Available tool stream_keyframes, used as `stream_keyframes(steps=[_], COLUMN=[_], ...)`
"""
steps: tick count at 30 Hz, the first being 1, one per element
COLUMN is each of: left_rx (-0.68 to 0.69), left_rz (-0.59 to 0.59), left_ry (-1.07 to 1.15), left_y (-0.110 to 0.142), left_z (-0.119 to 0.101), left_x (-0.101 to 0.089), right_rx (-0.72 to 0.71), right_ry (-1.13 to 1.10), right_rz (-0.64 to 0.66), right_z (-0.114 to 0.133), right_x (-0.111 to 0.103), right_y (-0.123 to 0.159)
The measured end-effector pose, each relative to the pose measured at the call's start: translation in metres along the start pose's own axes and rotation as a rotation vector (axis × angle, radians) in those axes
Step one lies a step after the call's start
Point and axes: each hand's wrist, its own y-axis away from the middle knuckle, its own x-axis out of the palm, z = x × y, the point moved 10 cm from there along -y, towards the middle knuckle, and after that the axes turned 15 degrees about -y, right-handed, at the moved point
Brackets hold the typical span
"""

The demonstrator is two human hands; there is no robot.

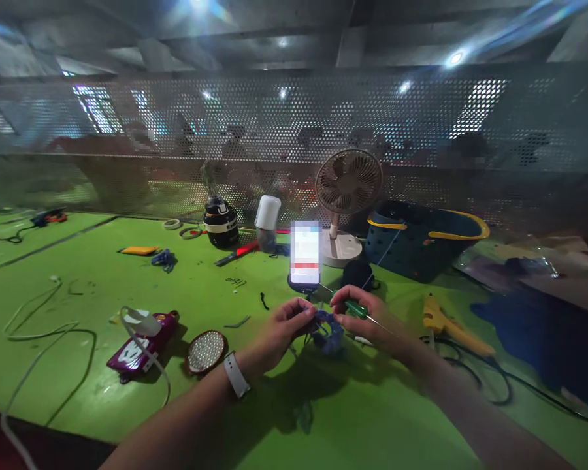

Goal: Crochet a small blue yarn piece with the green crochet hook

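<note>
Behind a perforated metal screen (274,124), under bright ceiling lamps, the room runs dim, and in front of it spreads a green tabletop (255,418). From where I stand, a small blue-purple bundle (329,339) sits just above that table, between the worker's two hands, too blurred for me to make out its make. The left hand (294,321) has thumb and forefinger pinched closed on its upper left edge. The right hand (365,313) curls its fingers round a green-handled tool (357,309), the thin shaft slanting across the palm, while its thumb and fingertip meet the bundle's upper right side. Just beyond the fingers stands a lit phone (305,254), with a fan (349,183) behind it; a yellow glue gun (453,326) lies off to the right.
</note>
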Motion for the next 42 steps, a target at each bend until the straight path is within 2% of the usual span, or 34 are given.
stream_keyframes(steps=[4,7,10,14,16,18,21,24,26,34,39,42], left_rx=[0.015,0.027,-0.043,-0.149,-0.165,-0.116,-0.014,-0.025,-0.026,0.116,0.229,0.293], left_rz=[0.044,0.029,-0.002,0.013,0.033,0.066,0.113,0.111,0.082,0.008,0.037,0.011], left_ry=[-0.059,-0.15,-0.074,0.0,0.013,-0.003,0.01,0.119,0.137,-0.016,-0.148,-0.244], left_y=[0.002,0.002,0.0,-0.005,-0.006,-0.007,-0.004,0.003,0.006,0.01,0.014,0.017], left_z=[-0.004,-0.007,0.004,0.026,0.028,0.021,0.003,0.0,0.001,-0.005,-0.016,-0.022], left_x=[0.006,0.006,0.002,-0.002,-0.004,-0.004,0.003,0.013,0.017,0.019,0.02,0.02], right_rx=[-0.013,-0.027,-0.052,-0.034,-0.018,-0.049,-0.213,-0.407,-0.485,-0.499,-0.556,-0.548], right_ry=[0.042,0.057,0.086,0.09,0.066,0.089,0.185,0.193,0.165,0.095,0.173,0.159], right_rz=[0.068,0.083,0.084,0.058,0.02,-0.024,-0.067,-0.059,-0.066,-0.154,-0.156,-0.168], right_z=[-0.003,-0.003,-0.005,-0.012,-0.013,-0.008,0.009,0.023,0.025,0.01,0.014,0.015], right_x=[0.008,0.01,0.01,0.004,-0.002,-0.009,-0.015,-0.011,-0.009,-0.01,-0.01,-0.011], right_y=[0.0,-0.001,-0.002,-0.005,-0.005,-0.005,-0.001,0.008,0.014,0.019,0.02,0.02])
